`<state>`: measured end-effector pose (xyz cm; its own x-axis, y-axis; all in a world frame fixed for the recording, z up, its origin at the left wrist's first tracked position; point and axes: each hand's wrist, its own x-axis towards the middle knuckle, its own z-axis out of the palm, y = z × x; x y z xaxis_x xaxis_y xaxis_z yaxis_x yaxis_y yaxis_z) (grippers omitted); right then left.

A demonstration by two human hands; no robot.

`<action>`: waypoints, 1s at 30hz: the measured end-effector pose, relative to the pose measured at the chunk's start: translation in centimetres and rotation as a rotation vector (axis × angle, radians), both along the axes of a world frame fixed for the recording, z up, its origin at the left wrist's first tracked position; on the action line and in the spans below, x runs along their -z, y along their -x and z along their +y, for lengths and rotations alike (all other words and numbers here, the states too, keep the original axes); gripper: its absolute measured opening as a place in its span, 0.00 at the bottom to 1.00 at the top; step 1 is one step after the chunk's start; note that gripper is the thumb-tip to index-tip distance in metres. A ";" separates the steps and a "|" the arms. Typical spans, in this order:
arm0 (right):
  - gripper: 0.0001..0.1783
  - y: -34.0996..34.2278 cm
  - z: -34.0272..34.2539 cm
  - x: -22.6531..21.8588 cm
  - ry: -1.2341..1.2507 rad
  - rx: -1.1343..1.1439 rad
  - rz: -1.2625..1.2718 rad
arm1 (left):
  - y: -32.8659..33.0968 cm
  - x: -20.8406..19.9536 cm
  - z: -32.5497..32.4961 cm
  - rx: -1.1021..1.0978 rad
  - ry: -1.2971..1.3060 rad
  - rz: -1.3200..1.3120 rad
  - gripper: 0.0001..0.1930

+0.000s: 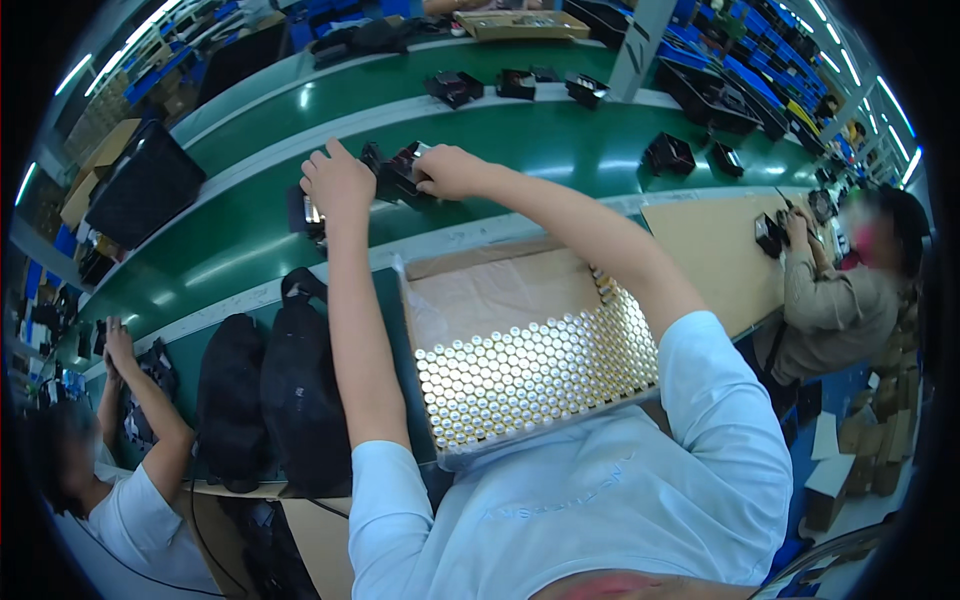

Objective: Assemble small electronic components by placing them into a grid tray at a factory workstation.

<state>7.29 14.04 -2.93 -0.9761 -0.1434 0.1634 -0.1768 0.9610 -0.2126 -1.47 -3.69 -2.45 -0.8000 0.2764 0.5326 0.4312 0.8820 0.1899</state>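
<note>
Both my arms reach out over the green conveyor belt point(480, 140). My left hand point(340, 182) is closed round a small black housing point(299, 212), with a shiny metallic part showing below its edge. My right hand point(447, 172) is curled in a grip on another black housing point(402, 168), whose inside I cannot make out. A smaller dark piece point(372, 158) sits between the two hands. Under my forearms stands an open cardboard box point(480, 258), part lined with clear plastic and filled along its near side with rows of small silver cylinders point(520, 375) with gold-coloured rims.
Two black bags point(232, 400) lie left of the box. Several black housings point(668, 153) stand farther along the belt. A black crate point(145, 185) is at far left. One co-worker point(850, 275) works at right, another point(140, 480) at left. A white post point(640, 50) rises behind.
</note>
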 end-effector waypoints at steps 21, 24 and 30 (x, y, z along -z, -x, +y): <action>0.20 -22.4 6.5 -7.4 -0.376 -0.458 -0.757 | 4.6 4.4 -1.3 0.189 -0.727 -0.706 0.30; 0.18 -22.1 6.3 -7.5 -0.411 -0.481 -0.768 | 5.4 4.2 -2.3 0.259 -1.097 -0.904 0.29; 0.12 -21.7 7.9 -7.1 -0.337 -0.615 -0.714 | 2.8 0.0 -2.0 0.267 -0.638 -0.967 0.30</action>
<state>29.04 21.92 4.21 -0.5706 -0.5870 -0.5743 -0.6004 0.7753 -0.1959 -4.30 -5.66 -2.48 -0.9032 0.3990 -0.1585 0.0234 0.4145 0.9098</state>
